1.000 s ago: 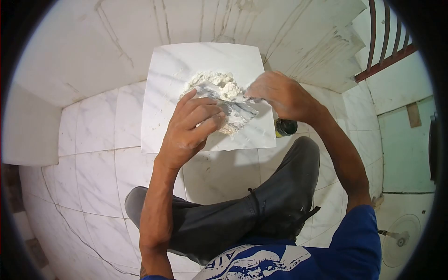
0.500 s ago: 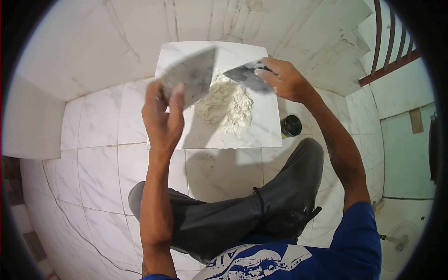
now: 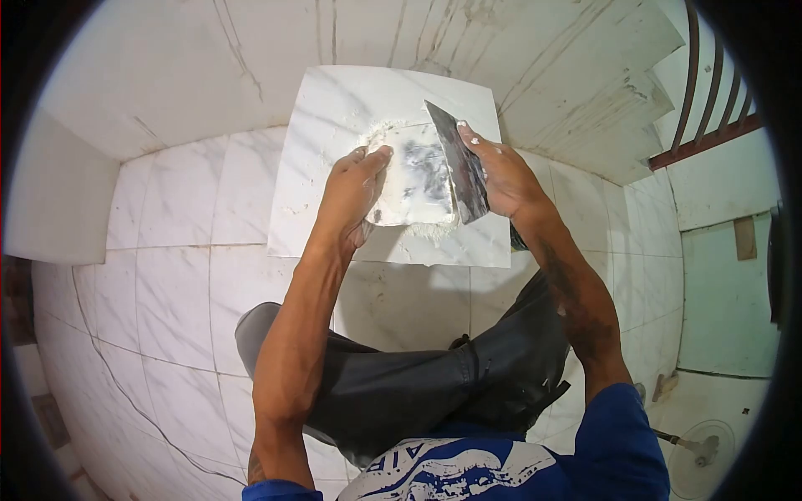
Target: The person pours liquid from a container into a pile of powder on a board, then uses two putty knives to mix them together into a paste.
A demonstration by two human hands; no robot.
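Note:
My left hand (image 3: pixel 354 190) grips the left edge of a flat, powder-smeared scraper blade (image 3: pixel 418 175), its thumb on the upper face. That blade lies low over the white marbled board (image 3: pixel 317 108), covering most of the white powder (image 3: pixel 439 230), which shows around its edges. In my right hand (image 3: pixel 503 175) is a dark metal scraper (image 3: pixel 459 163), tilted steeply, its edge along the right side of the first blade. White residue clings to the fingers of both hands.
Marbled floor tiles (image 3: pixel 175 292) surround the board, with a stained wall (image 3: pixel 368 42) beyond it. A dark container (image 3: pixel 517 240) is partly hidden behind my right wrist. My crossed legs (image 3: pixel 401 392) are near the board. A cable (image 3: pixel 125 397) runs along the floor at left.
Both hands have moved inward. The left scraper has come down flat over the powder, hiding most of it; the right one has turned upright beside it. The container is now mostly hidden.

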